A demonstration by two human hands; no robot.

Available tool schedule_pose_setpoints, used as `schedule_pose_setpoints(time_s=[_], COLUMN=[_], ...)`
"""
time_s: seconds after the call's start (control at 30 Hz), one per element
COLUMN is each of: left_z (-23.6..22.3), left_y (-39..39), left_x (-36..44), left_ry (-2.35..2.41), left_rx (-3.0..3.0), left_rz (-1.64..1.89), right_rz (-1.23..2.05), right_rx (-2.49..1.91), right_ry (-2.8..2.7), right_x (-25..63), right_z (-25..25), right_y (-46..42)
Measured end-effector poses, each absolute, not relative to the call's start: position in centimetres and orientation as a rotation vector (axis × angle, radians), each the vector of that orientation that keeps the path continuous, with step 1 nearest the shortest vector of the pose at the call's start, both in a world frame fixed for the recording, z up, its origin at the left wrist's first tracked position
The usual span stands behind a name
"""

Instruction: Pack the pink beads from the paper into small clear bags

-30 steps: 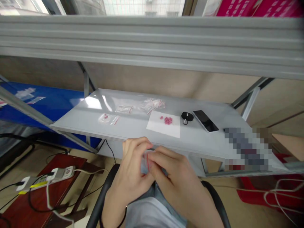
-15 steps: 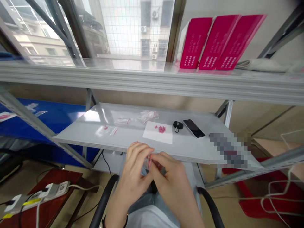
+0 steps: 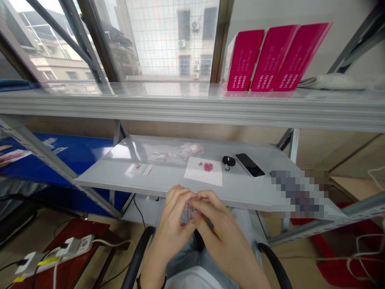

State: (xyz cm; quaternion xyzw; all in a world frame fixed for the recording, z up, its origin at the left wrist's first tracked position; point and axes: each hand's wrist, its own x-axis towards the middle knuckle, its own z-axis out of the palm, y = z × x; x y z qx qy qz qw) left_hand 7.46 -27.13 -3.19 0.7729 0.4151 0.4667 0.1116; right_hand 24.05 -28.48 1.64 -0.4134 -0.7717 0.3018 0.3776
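Note:
In front of the shelf edge, over my lap, my left hand [image 3: 173, 224] and my right hand [image 3: 217, 224] meet at the fingertips. Between them is a small clear zip bag [image 3: 188, 210] with a red strip along its seal. My left fingers curl around the bag from the left, thumb below. The right thumb and fingers close on its other side. Most of the bag is hidden by the fingers, and I cannot tell what it contains. Just beyond the hands, a white paper sheet [image 3: 192, 176] carries a cluster of pinkish-red beads [image 3: 208, 167].
Behind lie clear bags [image 3: 190, 150] and a bag with a few red pieces [image 3: 137, 166]. A black case [image 3: 228, 161] and a phone [image 3: 250, 165] lie right of the paper. Pink boxes [image 3: 245, 60] stand on the upper shelf [image 3: 168, 105]. Another person's hand [image 3: 4, 160] shows far left.
The right fingers have lifted and stretched over the bag's top, reaching the left fingertips. The red strip is partly covered now. The whole view has shifted slightly.

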Motion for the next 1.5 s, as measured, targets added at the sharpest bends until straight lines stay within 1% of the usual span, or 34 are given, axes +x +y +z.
schedule_pose_setpoints(time_s=[0.13,0.23,0.3,0.4,0.57,0.67,0.8,1.0,1.2,1.27,1.33,1.43,1.5], left_z=[-3.5,-3.7,-3.9,-4.0,-3.8,-3.9,-4.6,-5.5,-5.6,-5.6,-5.8,-6.4,-7.2], left_y=[-27.1,-27.0,-27.0,-27.0,-26.9,-26.8,-26.7,-26.2,-26.0,-26.0,-25.9,-25.4,-25.0], left_x=[7.2,7.1,7.0,7.1,7.4,7.5,7.4,7.5,7.5,7.5,7.4,7.3,7.4], left_ry=[1.246,1.248,1.236,1.206,1.182,1.191,1.243,1.238,1.190,1.196,1.204,1.174,1.126], left_rx=[2.174,2.161,2.181,2.204,2.206,2.188,2.154,2.201,2.131,2.046,1.962,1.860,1.759], left_rz=[1.352,1.325,1.282,1.181,0.998,0.994,1.080,1.257,1.341,1.382,1.434,1.500,1.548], right_rz=[0.596,0.532,0.519,0.520,0.541,0.518,0.502,0.572,0.616,0.654,0.679,0.607,0.606], right_rx=[-0.991,-0.893,-0.890,-1.013,-1.103,-1.092,-1.100,-1.133,-1.061,-1.000,-1.012,-1.183,-1.289], right_ry=[-1.987,-2.155,-2.292,-2.440,-2.596,-2.648,-2.660,-2.561,-2.468,-2.319,-2.052,-1.664,-1.612], right_x=[25.3,25.5,25.3,24.9,25.5,26.0,26.1,25.4,25.7,27.2,29.3,31.8,32.3], right_z=[1.6,1.8,1.7,1.4,1.3,1.6,1.9,2.0,2.6,2.6,2.1,0.2,-1.4], right_y=[-29.0,-29.1,-29.0,-28.6,-27.9,-27.6,-27.5,-27.5,-27.7,-27.6,-26.8,-23.8,-20.7])
